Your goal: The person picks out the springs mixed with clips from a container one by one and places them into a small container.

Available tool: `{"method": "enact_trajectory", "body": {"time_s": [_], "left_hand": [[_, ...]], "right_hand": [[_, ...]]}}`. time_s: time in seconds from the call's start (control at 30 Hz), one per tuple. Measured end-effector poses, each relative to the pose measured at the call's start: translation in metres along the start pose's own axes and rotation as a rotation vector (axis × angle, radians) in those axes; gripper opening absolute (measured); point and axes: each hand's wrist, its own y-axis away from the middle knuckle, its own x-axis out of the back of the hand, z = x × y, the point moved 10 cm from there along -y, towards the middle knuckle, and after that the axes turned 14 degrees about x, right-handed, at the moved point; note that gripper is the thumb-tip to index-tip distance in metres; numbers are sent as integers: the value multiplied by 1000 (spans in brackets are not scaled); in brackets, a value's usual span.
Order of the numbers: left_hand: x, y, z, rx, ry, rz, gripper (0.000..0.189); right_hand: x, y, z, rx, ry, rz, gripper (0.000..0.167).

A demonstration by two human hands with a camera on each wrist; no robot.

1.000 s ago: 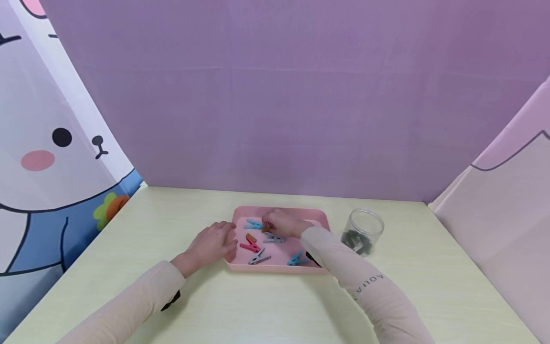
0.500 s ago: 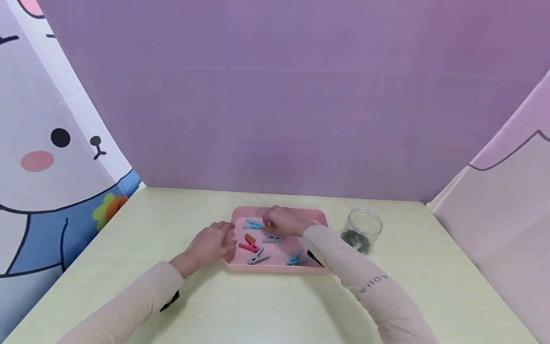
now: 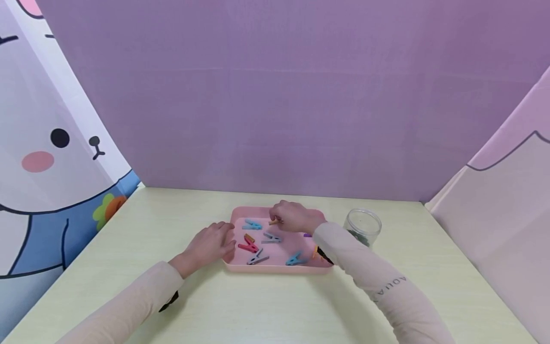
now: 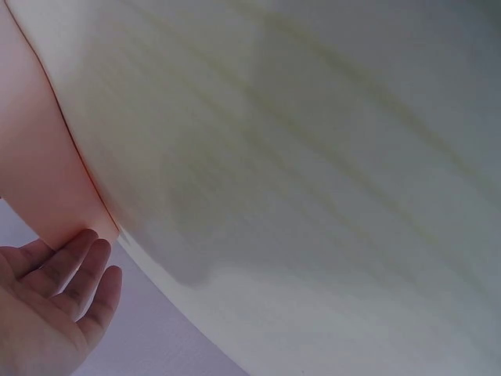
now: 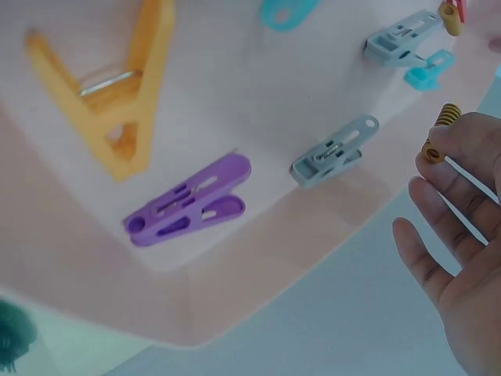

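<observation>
My right hand [image 3: 294,217] is over the back of the pink tray [image 3: 279,269], pinching a small yellow coil spring [image 5: 445,131] between thumb and index finger. Its other fingers are spread loosely. A second yellow spring [image 3: 249,237] lies beside a red clothespin [image 3: 248,246]. My left hand [image 3: 210,243] touches the tray's left rim with relaxed fingers, holding nothing. Around the springs lie a blue clothespin [image 3: 252,224], a grey clothespin [image 3: 271,238], another grey one near the front, and another blue clothespin [image 3: 295,259]. A purple clothespin [image 5: 188,200] and a yellow clothespin [image 5: 117,94] lie at the right.
Right of the tray stands a clear jar [image 3: 365,222] with dark pieces inside, partly behind my right sleeve [image 3: 356,267]. The pale table [image 3: 258,310] ends at a purple cloth backdrop [image 3: 275,119], with printed cloths on both sides.
My right hand has moved right and slightly back with the spring, away from the blue and grey clothespins. My right sleeve now covers more of the jar. The left hand stays at the rim.
</observation>
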Motion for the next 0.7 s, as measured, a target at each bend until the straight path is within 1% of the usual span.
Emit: {"method": "enact_trajectory", "body": {"time_s": [0.13, 0.27, 0.5, 0.6, 0.7], "left_hand": [[1, 0, 0, 1, 2, 1, 47], [1, 0, 0, 2, 4, 5, 47], [2, 0, 1, 6, 10, 4, 47], [2, 0, 1, 2, 12, 5, 47], [2, 0, 2, -2, 14, 8, 47]], "right_hand": [[6, 9, 2, -34, 7, -3, 10], [11, 19, 3, -46, 4, 13, 12], [19, 38, 6, -63, 32, 27, 13], [22, 48, 7, -74, 20, 34, 13], [25, 59, 10, -110, -2, 33, 13]]}}
